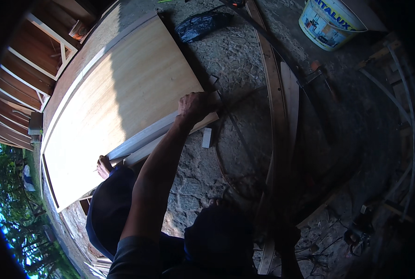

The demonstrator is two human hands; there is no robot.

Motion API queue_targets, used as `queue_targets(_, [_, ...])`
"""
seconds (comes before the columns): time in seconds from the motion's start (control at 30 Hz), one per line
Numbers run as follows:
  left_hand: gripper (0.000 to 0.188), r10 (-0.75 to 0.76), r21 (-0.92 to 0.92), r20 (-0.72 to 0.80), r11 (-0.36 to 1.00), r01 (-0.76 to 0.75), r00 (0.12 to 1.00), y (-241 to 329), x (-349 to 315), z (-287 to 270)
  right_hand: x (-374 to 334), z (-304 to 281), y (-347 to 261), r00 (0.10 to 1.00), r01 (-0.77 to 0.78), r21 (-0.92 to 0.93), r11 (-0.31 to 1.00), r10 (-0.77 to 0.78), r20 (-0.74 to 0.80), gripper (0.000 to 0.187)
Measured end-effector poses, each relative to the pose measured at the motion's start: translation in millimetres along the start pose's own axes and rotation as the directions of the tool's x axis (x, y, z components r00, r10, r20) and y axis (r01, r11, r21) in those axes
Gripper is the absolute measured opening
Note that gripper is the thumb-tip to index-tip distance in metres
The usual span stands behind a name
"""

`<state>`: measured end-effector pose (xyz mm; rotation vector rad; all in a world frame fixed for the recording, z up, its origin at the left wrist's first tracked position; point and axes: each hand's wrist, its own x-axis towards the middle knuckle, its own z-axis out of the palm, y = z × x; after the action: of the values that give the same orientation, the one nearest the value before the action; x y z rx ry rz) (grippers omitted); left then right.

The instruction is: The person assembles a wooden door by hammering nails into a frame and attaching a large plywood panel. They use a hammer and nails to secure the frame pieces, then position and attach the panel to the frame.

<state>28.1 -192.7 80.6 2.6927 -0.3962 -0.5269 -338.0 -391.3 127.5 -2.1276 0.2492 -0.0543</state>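
My left hand [193, 105] is closed over the near right corner of a pale plywood panel [156, 69], gripping the end of a wooden strip [144, 134] that runs along the panel's near edge. A second batten [144, 151] lies just below the strip. Bare skin [104, 166], fingers or toes, shows on the strip's other end, beyond my navy-covered left knee [109, 209]. In deep shadow at the lower right, a dark shape that appears to be my right hand [286, 236] is beside long boards [277, 121]; its fingers cannot be made out.
A small white block [207, 138] lies on the rough floor near the panel. Beyond are a black plastic bag [202, 25], a long dark bar [282, 46], a clamp-like tool [323, 76] and a white bucket [328, 25]. Wooden frames [35, 60] stand at the left.
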Motion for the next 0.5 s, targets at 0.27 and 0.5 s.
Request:
queue_targets(0.27, [0.061, -0.079, 0.061, -0.011, 0.995, 0.079, 0.997, -20, 6, -1, 167, 80, -22, 0.981, 0.187, 0.219, 0.958, -0.171, -0.090, 0.052])
queue_targets(0.5, [0.056, -0.028, -0.003, -0.030, 1.000, 0.028, 0.999, -2, 2, 3, -67, 5, 57, 0.979, -0.174, 0.000, 0.985, 0.173, 0.110, 0.051])
